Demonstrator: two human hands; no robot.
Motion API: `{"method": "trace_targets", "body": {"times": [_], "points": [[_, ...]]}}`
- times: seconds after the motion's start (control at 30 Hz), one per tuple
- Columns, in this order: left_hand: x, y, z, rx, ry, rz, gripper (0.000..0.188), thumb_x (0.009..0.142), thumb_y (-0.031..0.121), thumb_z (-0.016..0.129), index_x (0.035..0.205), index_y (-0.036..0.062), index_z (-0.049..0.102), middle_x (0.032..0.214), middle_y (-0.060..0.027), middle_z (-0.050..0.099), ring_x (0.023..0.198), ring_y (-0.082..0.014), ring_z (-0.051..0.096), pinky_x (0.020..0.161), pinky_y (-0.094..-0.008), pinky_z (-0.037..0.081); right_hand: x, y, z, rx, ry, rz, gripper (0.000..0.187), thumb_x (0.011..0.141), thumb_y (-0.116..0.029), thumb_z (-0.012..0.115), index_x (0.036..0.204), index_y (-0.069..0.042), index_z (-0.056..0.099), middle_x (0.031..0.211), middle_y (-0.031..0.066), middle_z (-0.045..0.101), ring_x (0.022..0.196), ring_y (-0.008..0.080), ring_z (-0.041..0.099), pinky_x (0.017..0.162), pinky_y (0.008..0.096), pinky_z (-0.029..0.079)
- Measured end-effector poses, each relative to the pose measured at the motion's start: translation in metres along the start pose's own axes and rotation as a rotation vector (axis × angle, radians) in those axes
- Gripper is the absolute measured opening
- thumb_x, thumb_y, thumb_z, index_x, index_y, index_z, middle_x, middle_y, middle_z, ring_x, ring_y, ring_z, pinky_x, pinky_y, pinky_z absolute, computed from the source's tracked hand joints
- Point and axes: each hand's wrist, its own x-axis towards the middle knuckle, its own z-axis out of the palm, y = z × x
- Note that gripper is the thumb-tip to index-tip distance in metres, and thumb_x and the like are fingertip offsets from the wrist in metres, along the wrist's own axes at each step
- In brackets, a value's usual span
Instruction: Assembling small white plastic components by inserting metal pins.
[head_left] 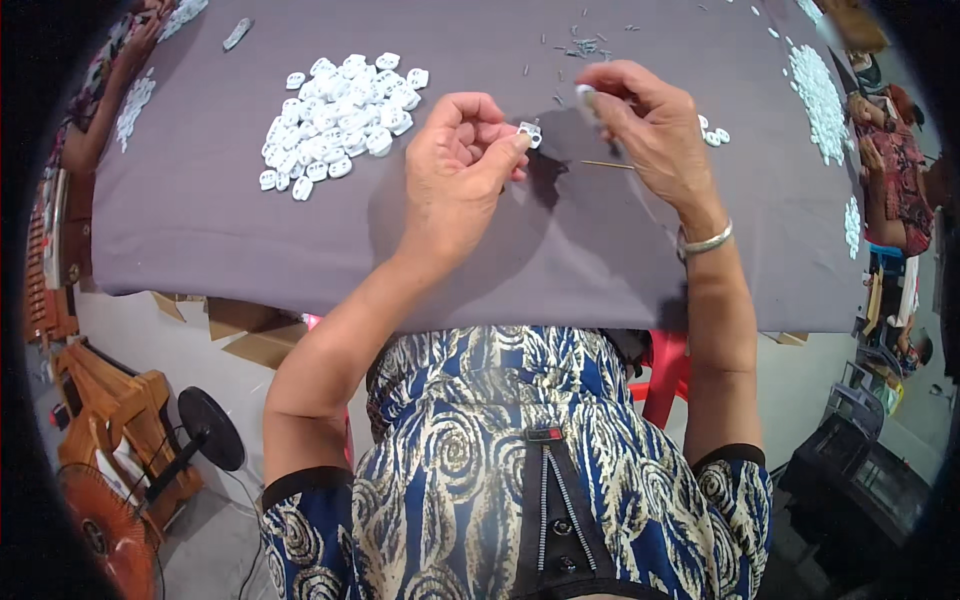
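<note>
My left hand (460, 150) pinches a small white plastic piece (530, 134) between thumb and fingers. The piece has holes in it, and a small pin-like bit sticks up at its top. To its right, my right hand (650, 125) is raised over the cloth with thumb and forefinger closed together. Something small and whitish shows at those fingertips, partly blurred, and I cannot make out what it is. Below them is a thin brown stick (606, 163). Left of my left hand lies a heap of similar white pieces (345, 115).
Small grey screw-like parts (588, 48) lie scattered on the grey tablecloth (250, 235) beyond my hands. A few white pieces (712, 134) sit beside my right wrist. Another white heap (820, 100) is at the far right, near other people. A fan (105, 525) stands at lower left.
</note>
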Motion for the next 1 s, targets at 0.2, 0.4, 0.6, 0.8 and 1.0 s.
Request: {"method": "trace_targets", "body": {"times": [0.2, 0.4, 0.6, 0.8, 1.0], "points": [[-0.001, 0.000, -0.001, 0.015, -0.017, -0.011, 0.021, 0.086, -0.001, 0.063, 0.104, 0.0021, 0.051, 0.086, -0.0026, 0.059, 0.075, -0.0079, 0.057, 0.066, -0.0234, 0.053, -0.003, -0.012, 0.019, 0.370, -0.076, 0.170, 0.020, 0.087, -0.015, 0.066, 0.102, -0.002, 0.068, 0.083, -0.0012, 0.064, 0.067, 0.0039, 0.055, 0.058, 0.0176, 0.047], [-0.001, 0.001, 0.000, 0.057, -0.016, -0.023, 0.022, 0.086, -0.002, 0.062, 0.105, 0.0020, 0.051, 0.087, -0.0015, 0.057, 0.077, -0.0072, 0.056, 0.066, -0.0228, 0.053, -0.003, -0.009, 0.021, 0.401, -0.090, 0.243, 0.020, 0.087, -0.017, 0.067, 0.099, -0.002, 0.069, 0.080, -0.0005, 0.064, 0.064, 0.0043, 0.055, 0.058, 0.0179, 0.047], [-0.001, -0.002, -0.001, 0.076, -0.026, -0.010, 0.024, 0.085, -0.002, 0.063, 0.106, 0.0017, 0.051, 0.088, -0.0024, 0.057, 0.076, -0.0074, 0.056, 0.067, -0.0225, 0.052, -0.003, -0.008, 0.021, 0.393, -0.105, 0.242, 0.020, 0.087, -0.018, 0.067, 0.097, -0.002, 0.069, 0.078, -0.0008, 0.064, 0.062, 0.0044, 0.055, 0.057, 0.0181, 0.047], [-0.002, -0.001, -0.001, 0.087, -0.036, -0.010, 0.024, 0.085, -0.002, 0.063, 0.106, 0.0015, 0.051, 0.087, -0.0027, 0.057, 0.075, -0.0080, 0.056, 0.066, -0.0224, 0.051, -0.004, -0.007, 0.022, 0.355, -0.114, 0.228, 0.019, 0.085, -0.020, 0.068, 0.095, -0.003, 0.070, 0.075, -0.0022, 0.063, 0.061, 0.0035, 0.053, 0.055, 0.0171, 0.043], [-0.002, -0.001, -0.001, 0.108, -0.044, -0.002, 0.024, 0.085, -0.002, 0.063, 0.105, 0.0015, 0.050, 0.086, -0.0024, 0.056, 0.074, -0.0082, 0.056, 0.065, -0.0227, 0.051, -0.003, -0.010, 0.021, 0.334, -0.136, 0.232, 0.016, 0.085, -0.016, 0.068, 0.094, -0.002, 0.069, 0.078, -0.0019, 0.062, 0.064, 0.0036, 0.053, 0.057, 0.0174, 0.044]]}}
